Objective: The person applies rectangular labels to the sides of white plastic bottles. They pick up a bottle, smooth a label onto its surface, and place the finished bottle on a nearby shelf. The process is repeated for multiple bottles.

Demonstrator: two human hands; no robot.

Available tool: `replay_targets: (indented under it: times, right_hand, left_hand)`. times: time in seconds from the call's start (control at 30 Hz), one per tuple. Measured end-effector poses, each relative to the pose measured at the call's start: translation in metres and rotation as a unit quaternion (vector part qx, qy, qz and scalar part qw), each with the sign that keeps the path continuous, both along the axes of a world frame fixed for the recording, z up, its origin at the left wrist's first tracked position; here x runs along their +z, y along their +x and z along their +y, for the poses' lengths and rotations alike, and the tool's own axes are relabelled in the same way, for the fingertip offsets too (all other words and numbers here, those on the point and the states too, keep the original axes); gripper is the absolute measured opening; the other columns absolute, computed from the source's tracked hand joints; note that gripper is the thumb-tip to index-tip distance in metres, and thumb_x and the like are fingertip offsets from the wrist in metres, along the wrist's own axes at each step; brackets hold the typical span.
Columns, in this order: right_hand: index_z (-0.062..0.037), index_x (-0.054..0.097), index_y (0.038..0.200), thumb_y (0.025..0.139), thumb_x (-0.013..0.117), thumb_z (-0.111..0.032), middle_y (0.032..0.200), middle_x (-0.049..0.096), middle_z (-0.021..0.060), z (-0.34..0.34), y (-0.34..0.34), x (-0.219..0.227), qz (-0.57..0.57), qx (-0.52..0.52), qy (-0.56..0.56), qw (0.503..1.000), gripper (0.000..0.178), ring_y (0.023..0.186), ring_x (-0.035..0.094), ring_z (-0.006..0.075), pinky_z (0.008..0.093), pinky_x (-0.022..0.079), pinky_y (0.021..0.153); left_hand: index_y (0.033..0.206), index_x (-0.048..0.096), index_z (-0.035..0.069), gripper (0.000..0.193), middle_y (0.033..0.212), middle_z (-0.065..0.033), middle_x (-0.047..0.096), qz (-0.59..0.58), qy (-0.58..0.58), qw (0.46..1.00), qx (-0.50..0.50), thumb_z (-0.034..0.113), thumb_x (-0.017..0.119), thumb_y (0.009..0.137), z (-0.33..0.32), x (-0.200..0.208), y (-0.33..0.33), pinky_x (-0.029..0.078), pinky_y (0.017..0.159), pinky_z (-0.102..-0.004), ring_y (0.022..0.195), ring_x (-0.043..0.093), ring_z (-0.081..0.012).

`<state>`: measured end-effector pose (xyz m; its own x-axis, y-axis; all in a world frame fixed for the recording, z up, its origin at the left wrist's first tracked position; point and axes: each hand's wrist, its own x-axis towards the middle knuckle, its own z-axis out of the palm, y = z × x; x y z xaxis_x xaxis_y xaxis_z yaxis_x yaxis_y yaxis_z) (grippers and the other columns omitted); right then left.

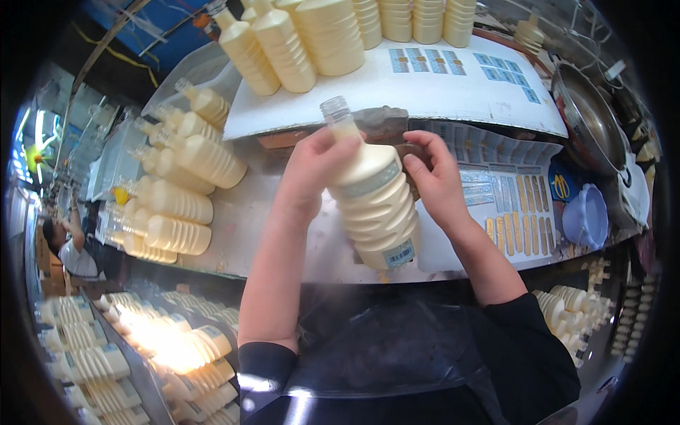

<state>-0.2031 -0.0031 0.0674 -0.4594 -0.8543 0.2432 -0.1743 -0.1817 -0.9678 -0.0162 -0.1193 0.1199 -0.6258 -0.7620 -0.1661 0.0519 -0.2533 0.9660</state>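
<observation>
A cream bottle (374, 205) with a clear threaded neck and a wavy ribbed body is tilted in front of me. Wrapped round its neck and shoulder is my left hand (319, 166), closed. A grey-green label band (370, 178) crosses the upper body, and a small barcode label (398, 253) sits near the base. At the bottle's right side, my right hand (433, 170) has its fingers curled beside the end of the band. Something thin and brownish shows at these fingertips, too little to name.
Similar bottles (202, 159) lie stacked at the left, and others (333, 35) stand on a raised white board (312, 106). Label sheets (520, 212) lie at the right, near a purple bucket (585, 216) and a metal pan (591, 117). Below left are rows of bottles (92, 361); a person (74, 248) is beyond.
</observation>
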Motion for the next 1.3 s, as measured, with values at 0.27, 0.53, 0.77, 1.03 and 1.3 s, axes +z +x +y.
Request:
replay_targets:
  times: [0.27, 0.53, 0.77, 1.03, 1.3]
  right_hand:
    - [-0.0034, 0.062, 0.125, 0.1, 0.06, -0.004, 0.11, 0.067, 0.0041, -0.004, -0.006, 0.016, -0.071, 0.088, 0.002, 0.994, 0.026, 0.099, 0.061, 0.0101, 0.0256, 0.05, 0.091]
    - [-0.0038, 0.064, 0.123, 0.097, 0.064, -0.004, 0.109, 0.066, 0.0026, -0.031, -0.01, 0.018, -0.155, 0.165, 0.0, 0.974, 0.026, 0.1, 0.061, 0.0099, 0.0239, 0.049, 0.091]
    - [-0.004, 0.058, 0.136, 0.092, 0.053, 0.001, 0.116, 0.064, 0.0075, -0.064, -0.001, 0.035, -0.172, 0.22, 0.015, 0.96, 0.044, 0.106, 0.062, 0.0144, 0.0268, 0.051, 0.091]
    - [-0.0027, 0.054, 0.141, 0.087, 0.05, 0.004, 0.124, 0.062, 0.0091, -0.093, 0.042, 0.05, -0.173, 0.313, 0.049, 0.933, 0.054, 0.112, 0.06, 0.0163, 0.0264, 0.05, 0.096]
    - [-0.0067, 0.059, 0.136, 0.087, 0.051, 0.003, 0.121, 0.064, 0.0044, -0.097, 0.073, 0.056, -0.18, 0.324, 0.063, 0.927, 0.051, 0.096, 0.062, 0.0104, 0.0212, 0.048, 0.073]
  left_hand:
    - [0.107, 0.067, 0.005, 0.039, 0.101, -0.0022, 0.066, -0.054, -0.34, 0.936, 0.077, 0.029, 0.086, 0.082, 0.081, 0.019, 0.041, 0.049, 0.087, -0.0319, 0.097, 0.061, -0.0155]
    - [0.096, 0.075, 0.014, 0.035, 0.097, -0.0021, 0.071, -0.161, -0.672, 0.718, 0.079, 0.03, 0.091, 0.069, 0.183, 0.052, 0.09, 0.05, 0.071, -0.0358, 0.084, 0.062, -0.0211]
    - [0.1, 0.072, 0.004, 0.039, 0.093, -0.012, 0.07, -0.211, -0.557, 0.739, 0.314, 0.029, 0.089, 0.075, 0.22, 0.081, 0.137, 0.052, 0.063, -0.0367, 0.076, 0.068, -0.0293]
    - [0.108, 0.066, 0.001, 0.034, 0.106, -0.0109, 0.066, -0.115, -0.578, 0.64, 0.492, 0.021, 0.081, 0.085, 0.282, 0.144, 0.22, 0.05, 0.086, -0.032, 0.093, 0.063, -0.0181]
    - [0.111, 0.068, -0.003, 0.028, 0.098, -0.0076, 0.069, -0.123, -0.467, 0.508, 0.714, 0.02, 0.073, 0.096, 0.305, 0.242, 0.29, 0.052, 0.076, -0.0266, 0.084, 0.066, -0.0122]
